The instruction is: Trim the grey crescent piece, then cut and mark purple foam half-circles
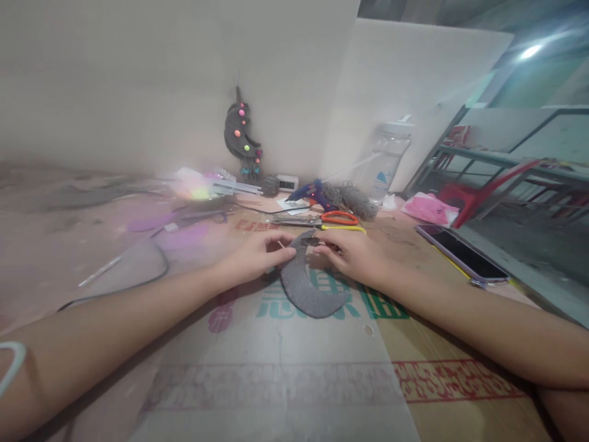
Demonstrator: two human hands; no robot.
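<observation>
A crescent moon [313, 298] wrapped in grey yarn lies on the cardboard, its curved belly toward me and its upper tip pointing away. My left hand [262, 255] grips its left edge near the top, thumb on the upper face. On the other side of that tip, my right hand [352, 253] is closed in a pinch. A small dark bit shows at the right fingertips, too unclear to name. Just beyond the hands lie scissors [339, 218] with orange and yellow handles.
Behind the scissors are a blue glue gun [317, 193], a grey yarn ball [356, 201], a small digital timer [288, 182] and a clear bottle [389, 162]. A decorated moon [238, 132] hangs on the wall. A phone [462, 253] lies at right; glue sticks [234, 186] at left.
</observation>
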